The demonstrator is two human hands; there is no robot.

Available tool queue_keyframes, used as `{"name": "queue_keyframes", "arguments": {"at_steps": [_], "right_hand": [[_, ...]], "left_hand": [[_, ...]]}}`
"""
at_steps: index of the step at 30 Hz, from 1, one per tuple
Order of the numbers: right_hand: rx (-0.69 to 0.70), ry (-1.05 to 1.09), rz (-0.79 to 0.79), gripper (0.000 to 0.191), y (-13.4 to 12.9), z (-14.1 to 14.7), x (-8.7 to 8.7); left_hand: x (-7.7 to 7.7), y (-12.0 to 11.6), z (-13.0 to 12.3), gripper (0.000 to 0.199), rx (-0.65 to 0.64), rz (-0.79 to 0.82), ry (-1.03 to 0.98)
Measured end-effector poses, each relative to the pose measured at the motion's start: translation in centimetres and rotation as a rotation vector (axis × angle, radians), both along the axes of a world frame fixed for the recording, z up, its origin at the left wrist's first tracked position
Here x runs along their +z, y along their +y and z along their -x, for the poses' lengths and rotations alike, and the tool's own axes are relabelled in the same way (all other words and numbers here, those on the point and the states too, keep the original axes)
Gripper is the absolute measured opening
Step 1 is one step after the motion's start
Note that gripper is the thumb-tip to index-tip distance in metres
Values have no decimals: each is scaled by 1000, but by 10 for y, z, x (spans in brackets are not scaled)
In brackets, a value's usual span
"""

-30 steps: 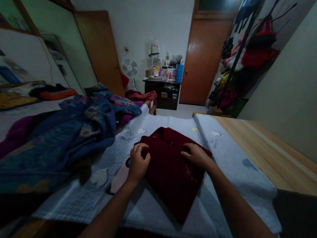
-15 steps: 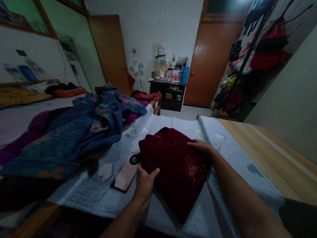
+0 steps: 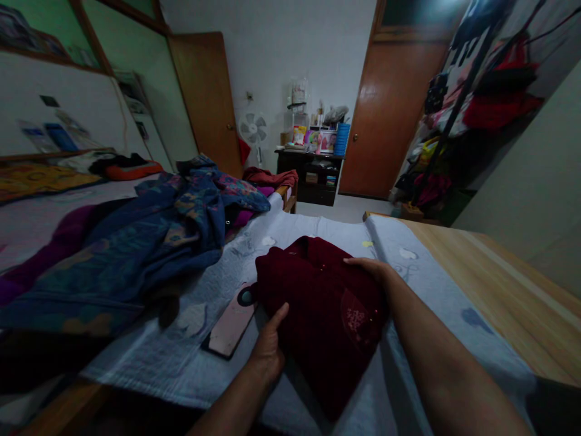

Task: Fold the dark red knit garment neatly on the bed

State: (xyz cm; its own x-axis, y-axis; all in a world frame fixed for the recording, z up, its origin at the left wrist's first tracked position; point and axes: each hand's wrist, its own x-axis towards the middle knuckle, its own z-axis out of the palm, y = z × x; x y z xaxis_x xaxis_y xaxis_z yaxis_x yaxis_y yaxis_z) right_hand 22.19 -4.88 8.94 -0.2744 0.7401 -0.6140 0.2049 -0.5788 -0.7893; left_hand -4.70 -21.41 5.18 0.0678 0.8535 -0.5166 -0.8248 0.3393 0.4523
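A folded dark red garment [image 3: 318, 303] with a collar and a patterned patch rests on the pale blue sheet [image 3: 181, 363]. My left hand [image 3: 271, 345] grips its lower left edge, thumb on top and the other fingers hidden under the cloth. At the upper right side, my right hand [image 3: 370, 266] holds the garment, its fingers partly hidden by the fabric. A pink phone [image 3: 231, 324] with a dark round part lies just left of the garment.
On the left is a heap of blue floral clothing [image 3: 181, 218] with purple cloth. A bare wooden board [image 3: 490, 266] runs along the right. Farther back stand a fan [image 3: 253, 128], a dark cabinet [image 3: 313, 181] and hanging clothes.
My left hand has shifted slightly down and left along the garment's edge. The garment's lower part sits a little lower in view, while my right hand keeps its hold.
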Motion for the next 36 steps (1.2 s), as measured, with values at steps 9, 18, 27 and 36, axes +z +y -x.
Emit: {"name": "queue_keyframes", "arguments": {"at_steps": [9, 18, 27, 36], "right_hand": [[-59, 320, 203, 42, -11, -7, -12], [-226, 401, 142, 34, -46, -10, -7], [-391, 331, -43, 36, -84, -20, 5], [-568, 480, -77, 39, -123, 1, -9]], "left_hand": [[4, 13, 8, 50, -57, -49, -146], [13, 22, 20, 59, -220, -62, -87], [44, 67, 27, 61, -441, -170, -16], [44, 109, 30, 54, -482, -164, 86]]}}
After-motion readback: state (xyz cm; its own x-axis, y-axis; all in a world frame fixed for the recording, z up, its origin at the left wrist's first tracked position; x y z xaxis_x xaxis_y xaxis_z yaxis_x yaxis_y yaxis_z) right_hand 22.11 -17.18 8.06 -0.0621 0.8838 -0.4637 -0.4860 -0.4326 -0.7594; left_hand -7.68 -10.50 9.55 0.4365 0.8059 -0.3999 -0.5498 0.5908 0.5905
